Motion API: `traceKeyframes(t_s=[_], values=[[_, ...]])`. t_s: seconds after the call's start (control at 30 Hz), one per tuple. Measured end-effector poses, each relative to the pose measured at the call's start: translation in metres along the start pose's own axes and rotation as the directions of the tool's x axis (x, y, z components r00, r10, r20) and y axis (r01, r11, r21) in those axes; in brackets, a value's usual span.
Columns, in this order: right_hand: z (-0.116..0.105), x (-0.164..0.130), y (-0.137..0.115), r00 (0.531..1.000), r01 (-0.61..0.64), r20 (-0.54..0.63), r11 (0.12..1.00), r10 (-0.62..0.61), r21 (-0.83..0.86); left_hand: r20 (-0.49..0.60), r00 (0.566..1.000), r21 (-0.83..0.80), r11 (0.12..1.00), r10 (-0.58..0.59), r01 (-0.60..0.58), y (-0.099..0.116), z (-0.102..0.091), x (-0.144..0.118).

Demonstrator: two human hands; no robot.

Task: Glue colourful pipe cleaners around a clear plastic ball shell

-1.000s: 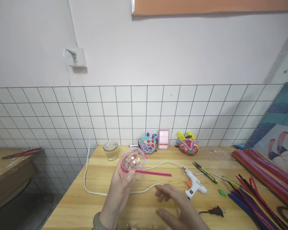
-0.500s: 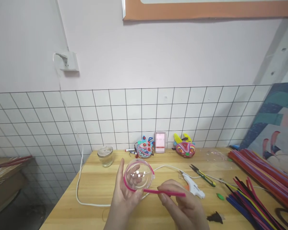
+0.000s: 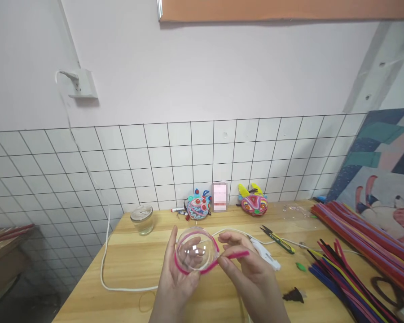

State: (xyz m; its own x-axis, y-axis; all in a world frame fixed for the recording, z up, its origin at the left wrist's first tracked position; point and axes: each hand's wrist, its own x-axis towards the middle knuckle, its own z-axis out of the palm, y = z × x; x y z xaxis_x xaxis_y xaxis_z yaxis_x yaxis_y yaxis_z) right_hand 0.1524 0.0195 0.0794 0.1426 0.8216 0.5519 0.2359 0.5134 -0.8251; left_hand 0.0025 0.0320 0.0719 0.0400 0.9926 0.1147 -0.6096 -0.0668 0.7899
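A clear plastic dome (image 3: pixel 195 250) rests in my left hand (image 3: pixel 178 282), its thumb at the near rim and its fingers seen through the plastic behind it. Around the dome's rim runs a pink pipe cleaner (image 3: pixel 208 269). My right hand (image 3: pixel 247 269) pinches that pipe cleaner at the rim's right side, thumb against fingers, and its loose end sticks out to the right. A white glue gun (image 3: pixel 267 256) lies on the table just beyond my right hand, partly hidden by it.
Two decorated craft heads (image 3: pixel 198 207) and a phone-like card (image 3: pixel 220 197) stand by the tiled wall. A glass jar (image 3: pixel 142 220) is at the left. Yellow-handled snips (image 3: pixel 278 240), loose pipe cleaners (image 3: pixel 336 278) and a large bundle (image 3: pixel 366 242) lie right. A white cord (image 3: pixel 103 269) crosses the table.
My right hand has bent the pipe cleaner's free length up along the dome's near right rim, so less sticks out now. The view has shifted slightly right.
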Motion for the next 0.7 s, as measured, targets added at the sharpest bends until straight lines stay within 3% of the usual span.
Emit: traceKeyframes(t_s=[0.27, 0.4, 0.57, 0.7], values=[[0.0008, 0.0010, 0.0065, 0.989, -0.148, 0.073, 0.946, 0.132, 0.289, 0.017, 1.000, 0.018, 1.000, 0.010, -0.010, -0.0039, -0.0008, 0.0019], [0.0024, 0.0012, 0.0038, 0.981, -0.191, 0.089, 0.918, 0.171, 0.346, 0.002, 1.000, 0.011, 1.000, 0.010, -0.010, -0.0021, 0.0025, 0.0004], [0.0078, 0.0010, -0.0016, 0.979, -0.188, -0.002, 0.901, 0.206, 0.391, -0.017, 1.000, 0.045, 0.999, 0.022, -0.021, -0.0012, 0.0061, 0.0004], [0.0087, 0.0011, -0.0024, 0.978, -0.202, 0.041, 0.881, 0.204, 0.427, -0.034, 0.998, 0.091, 0.995, 0.045, -0.042, -0.0035, 0.0053, 0.0021]])
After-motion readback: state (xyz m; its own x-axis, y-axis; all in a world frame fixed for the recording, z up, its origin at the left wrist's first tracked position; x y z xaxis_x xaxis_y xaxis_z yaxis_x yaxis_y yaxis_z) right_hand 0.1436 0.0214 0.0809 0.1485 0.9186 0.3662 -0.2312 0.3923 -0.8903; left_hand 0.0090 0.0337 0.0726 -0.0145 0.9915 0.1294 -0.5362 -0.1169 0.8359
